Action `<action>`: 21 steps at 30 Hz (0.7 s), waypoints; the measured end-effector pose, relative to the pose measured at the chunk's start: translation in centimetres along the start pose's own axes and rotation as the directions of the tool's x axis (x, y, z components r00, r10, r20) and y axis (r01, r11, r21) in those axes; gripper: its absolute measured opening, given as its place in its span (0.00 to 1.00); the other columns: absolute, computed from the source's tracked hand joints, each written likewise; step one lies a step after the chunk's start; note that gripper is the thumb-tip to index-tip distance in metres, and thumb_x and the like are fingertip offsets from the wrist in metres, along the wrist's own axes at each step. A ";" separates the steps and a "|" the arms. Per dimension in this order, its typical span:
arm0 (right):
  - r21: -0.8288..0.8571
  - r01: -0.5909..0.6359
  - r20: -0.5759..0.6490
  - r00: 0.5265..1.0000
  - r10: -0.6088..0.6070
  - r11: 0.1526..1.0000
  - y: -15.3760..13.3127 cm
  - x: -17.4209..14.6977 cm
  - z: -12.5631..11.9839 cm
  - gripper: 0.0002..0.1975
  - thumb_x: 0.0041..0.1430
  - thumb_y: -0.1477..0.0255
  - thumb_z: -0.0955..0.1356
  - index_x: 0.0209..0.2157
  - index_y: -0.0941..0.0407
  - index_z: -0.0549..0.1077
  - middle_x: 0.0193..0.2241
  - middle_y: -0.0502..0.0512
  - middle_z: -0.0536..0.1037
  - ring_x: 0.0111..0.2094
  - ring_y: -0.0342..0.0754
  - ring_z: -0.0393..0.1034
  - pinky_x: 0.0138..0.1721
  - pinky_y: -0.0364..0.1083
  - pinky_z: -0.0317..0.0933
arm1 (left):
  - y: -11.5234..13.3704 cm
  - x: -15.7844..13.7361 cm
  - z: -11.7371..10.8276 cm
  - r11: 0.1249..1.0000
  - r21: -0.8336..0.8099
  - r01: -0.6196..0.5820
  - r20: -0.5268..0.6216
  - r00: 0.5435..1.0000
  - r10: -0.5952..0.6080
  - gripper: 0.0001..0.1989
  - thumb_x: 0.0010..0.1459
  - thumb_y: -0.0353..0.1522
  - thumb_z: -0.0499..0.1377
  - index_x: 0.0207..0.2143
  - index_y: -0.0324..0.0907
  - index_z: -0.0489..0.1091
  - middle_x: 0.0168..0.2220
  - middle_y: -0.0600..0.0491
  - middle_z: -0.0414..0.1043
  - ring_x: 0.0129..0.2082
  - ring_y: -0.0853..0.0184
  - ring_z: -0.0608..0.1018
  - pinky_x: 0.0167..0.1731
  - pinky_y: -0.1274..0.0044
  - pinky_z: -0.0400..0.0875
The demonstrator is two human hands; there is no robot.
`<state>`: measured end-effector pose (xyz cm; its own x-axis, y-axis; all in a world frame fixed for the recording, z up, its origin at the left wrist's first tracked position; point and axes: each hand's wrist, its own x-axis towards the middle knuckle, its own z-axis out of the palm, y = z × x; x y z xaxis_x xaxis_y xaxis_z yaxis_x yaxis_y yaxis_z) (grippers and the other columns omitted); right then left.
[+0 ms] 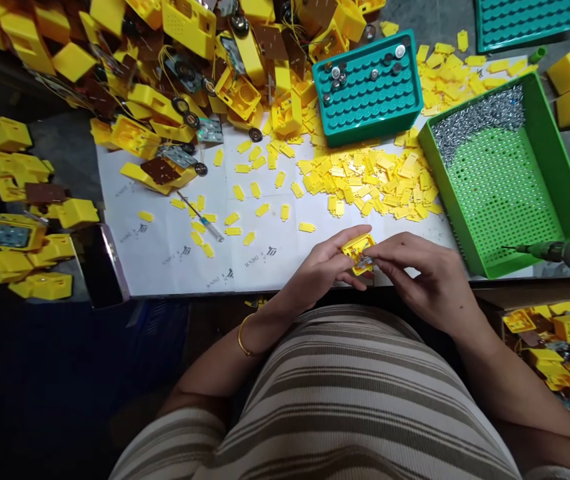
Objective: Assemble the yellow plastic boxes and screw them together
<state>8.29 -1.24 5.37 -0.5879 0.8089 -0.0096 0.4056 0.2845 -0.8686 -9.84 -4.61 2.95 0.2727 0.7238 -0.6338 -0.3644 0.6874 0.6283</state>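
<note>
My left hand (325, 261) is closed around a small yellow plastic housing (349, 249), its hollow side facing up. Inside the housing I can see some greyish parts, too small to name. The fingertips of my right hand (422, 270) are pinched together at the housing's right edge, over its inside. What they pinch, if anything, is hidden. Just beyond both hands lies a heap of small yellow plastic covers (369, 180) on the white paper sheet (265, 267).
A green basket (559, 180) of small metal screws (485, 117) stands right, an electric screwdriver (559, 251) over its near edge. A teal tray (365, 130) holds button cells. Yellow housings with wires (239, 93) pile up back left. A screwdriver (207, 223) and phone (95, 267) lie left.
</note>
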 end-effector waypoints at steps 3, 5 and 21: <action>-0.044 0.010 0.026 1.000 -0.009 0.999 0.1 0.4 -0.2 0.11 0.63 0.76 0.64 0.42 0.52 0.77 0.37 0.54 0.79 0.37 0.46 0.74 0.37 0.45 0.67 | -0.1 0.0 0.0 1.000 -0.004 0.010 0.012 1.000 -0.010 0.29 0.52 0.28 0.56 0.59 0.43 0.64 0.52 0.46 0.71 0.30 0.72 0.78 0.31 0.77 0.76; -0.075 0.013 0.041 0.999 -0.010 0.997 0.2 0.8 -0.2 0.09 0.63 0.76 0.64 0.40 0.54 0.76 0.36 0.54 0.79 0.35 0.46 0.73 0.35 0.44 0.65 | -0.1 -0.1 0.0 1.000 0.000 0.024 0.020 1.000 -0.024 0.29 0.52 0.29 0.56 0.59 0.42 0.64 0.54 0.46 0.70 0.30 0.71 0.79 0.30 0.77 0.76; -0.119 0.056 0.103 0.994 -0.043 0.991 0.6 2.4 -0.6 0.06 0.61 0.77 0.64 0.36 0.56 0.73 0.32 0.53 0.78 0.33 0.46 0.71 0.35 0.44 0.61 | 0.2 0.0 0.0 1.000 0.022 -0.005 0.030 1.000 0.005 0.32 0.49 0.28 0.56 0.59 0.42 0.63 0.54 0.45 0.70 0.30 0.70 0.79 0.29 0.77 0.75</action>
<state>7.49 1.16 5.14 -0.6741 0.7383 -0.0230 0.4526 0.3881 -0.8028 -9.96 -4.41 3.06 0.2977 0.7285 -0.6170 -0.3461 0.6847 0.6414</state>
